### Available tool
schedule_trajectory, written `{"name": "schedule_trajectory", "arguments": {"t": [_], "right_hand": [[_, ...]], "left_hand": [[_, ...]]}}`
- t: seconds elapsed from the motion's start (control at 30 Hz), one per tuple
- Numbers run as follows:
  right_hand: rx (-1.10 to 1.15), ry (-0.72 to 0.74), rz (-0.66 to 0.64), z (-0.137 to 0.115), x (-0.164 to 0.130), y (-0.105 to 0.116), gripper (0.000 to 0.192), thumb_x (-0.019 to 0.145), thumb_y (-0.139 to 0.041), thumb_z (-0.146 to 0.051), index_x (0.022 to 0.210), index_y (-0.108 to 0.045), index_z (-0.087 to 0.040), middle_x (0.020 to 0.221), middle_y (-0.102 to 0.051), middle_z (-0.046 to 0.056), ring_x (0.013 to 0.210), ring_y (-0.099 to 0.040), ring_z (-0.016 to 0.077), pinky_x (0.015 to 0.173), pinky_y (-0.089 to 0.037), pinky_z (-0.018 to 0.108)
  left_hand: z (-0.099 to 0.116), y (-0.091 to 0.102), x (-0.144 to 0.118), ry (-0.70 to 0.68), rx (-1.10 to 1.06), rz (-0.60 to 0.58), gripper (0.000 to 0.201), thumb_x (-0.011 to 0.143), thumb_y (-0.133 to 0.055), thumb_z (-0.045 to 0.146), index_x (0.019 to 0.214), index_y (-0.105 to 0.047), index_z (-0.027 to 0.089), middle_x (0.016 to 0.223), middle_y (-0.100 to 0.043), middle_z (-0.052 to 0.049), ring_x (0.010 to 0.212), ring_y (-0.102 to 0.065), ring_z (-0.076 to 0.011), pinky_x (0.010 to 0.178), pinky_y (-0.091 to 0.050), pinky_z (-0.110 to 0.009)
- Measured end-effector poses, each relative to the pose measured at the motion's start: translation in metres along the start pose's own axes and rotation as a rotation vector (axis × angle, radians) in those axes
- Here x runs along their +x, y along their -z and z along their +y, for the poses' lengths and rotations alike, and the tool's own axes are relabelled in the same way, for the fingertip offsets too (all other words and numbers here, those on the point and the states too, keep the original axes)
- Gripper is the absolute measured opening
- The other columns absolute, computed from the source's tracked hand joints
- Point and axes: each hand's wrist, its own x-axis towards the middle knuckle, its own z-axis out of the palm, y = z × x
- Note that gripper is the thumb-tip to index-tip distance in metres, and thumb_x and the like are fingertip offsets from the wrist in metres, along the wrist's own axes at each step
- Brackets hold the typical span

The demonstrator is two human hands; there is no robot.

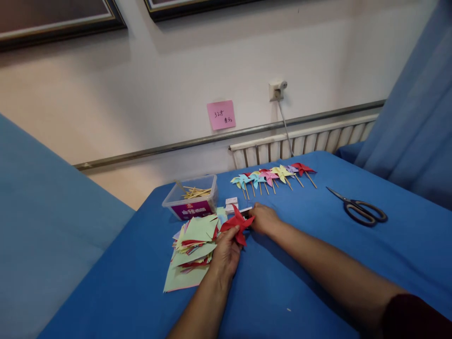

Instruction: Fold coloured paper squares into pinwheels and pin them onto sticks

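Note:
A folded red paper pinwheel (pixel 237 223) is pinched in my left hand (pixel 226 252), its thumb lying on the paper near the centre. My right hand (pixel 263 218) is closed just right of the pinwheel, around what looks like a stapler (pixel 246 210). Only the stapler's pale top edge and a dark part show; the pinwheel and fingers cover the rest. Left of my left hand lies a loose pile of cut paper squares (pixel 197 230), green on top with red, yellow and purple below. Small white boxes (pixel 231 204) stand just behind the pinwheel.
A clear plastic box (pixel 192 207) of wooden sticks (pixel 196 192) stands at the back left. Several pinwheels on sticks (pixel 270 176) lie in a row at the back. Black-handled scissors (pixel 360 209) rest at the right on the blue tablecloth (pixel 282 292). A radiator (pixel 303 141) runs behind.

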Motion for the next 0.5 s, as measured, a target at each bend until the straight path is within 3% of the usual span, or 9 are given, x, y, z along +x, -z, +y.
{"name": "schedule_trajectory", "arguments": {"t": [0.2,0.5], "right_hand": [[-0.002,0.020,0.040,-0.007,-0.008,-0.005,0.029,0.089,-0.046,-0.027,0.096,-0.073,-0.022,0.102,-0.065,0.011,0.086,-0.062,0.0217,0.070,-0.043,0.029],[-0.032,0.073,0.070,-0.001,-0.009,-0.012,0.030,0.091,-0.043,-0.025,0.092,-0.072,-0.019,0.100,-0.065,0.011,0.087,-0.060,0.0223,0.071,-0.042,0.029]], "left_hand": [[-0.001,0.002,0.003,-0.008,0.034,0.015,0.022,0.056,-0.081,0.016,0.073,-0.068,0.013,0.066,-0.069,-0.001,0.058,-0.061,-0.0121,0.057,-0.047,-0.024],[-0.002,0.003,0.004,-0.005,0.070,0.005,0.024,0.055,-0.082,0.019,0.073,-0.068,0.013,0.068,-0.069,-0.002,0.060,-0.062,-0.0135,0.062,-0.048,-0.025]]}}
